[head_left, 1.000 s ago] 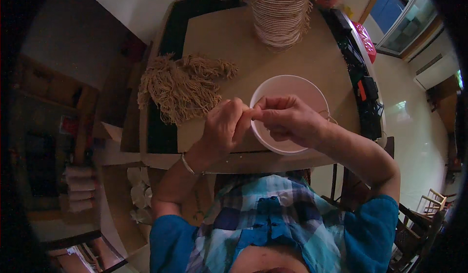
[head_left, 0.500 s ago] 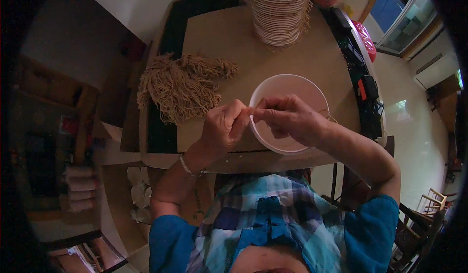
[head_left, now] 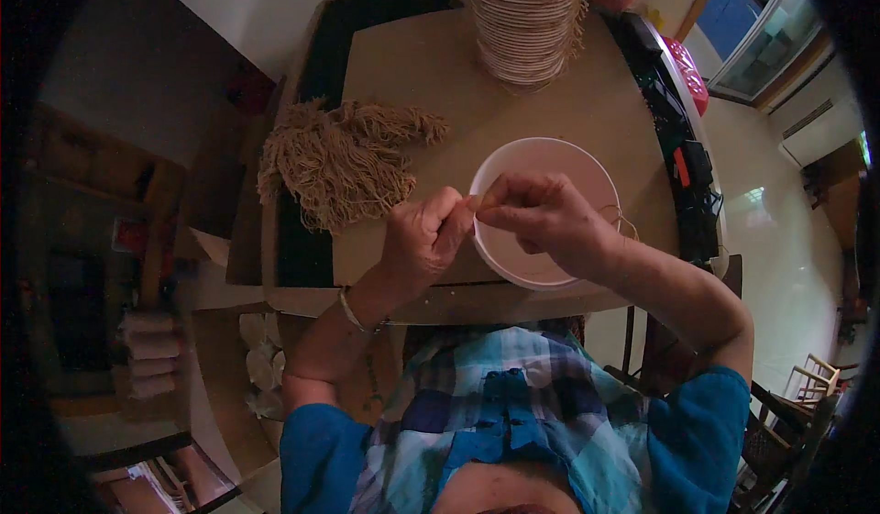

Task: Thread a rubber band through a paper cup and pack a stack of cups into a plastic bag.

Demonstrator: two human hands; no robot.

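A round whitish bucket (head_left: 559, 282) stands at the table's near edge with its mouth up. A thin twine loop (head_left: 628, 223) hangs from its right rim. My left hand (head_left: 423, 239) is closed in a pinch just outside the left rim. From above, my right hand (head_left: 548, 216) reaches over the bucket's mouth, thumb and forefinger pinched together. The fingertips of both hands meet at the left rim; what lies between them is too small to make out. Left of the bucket lies a loose bundle of brown twine cords (head_left: 344, 165).
A tall stack of nested buckets (head_left: 522, 28) rises at the table's far side. Along the right edge run dark objects, one with a red patch (head_left: 681, 167). A brown board (head_left: 440, 65) covers the tabletop. An open cardboard box (head_left: 220, 376) sits below left.
The bucket has shifted very slightly right and the twine loop on its right has moved a little. My hands keep their pinch at the left rim, with small finger movements.
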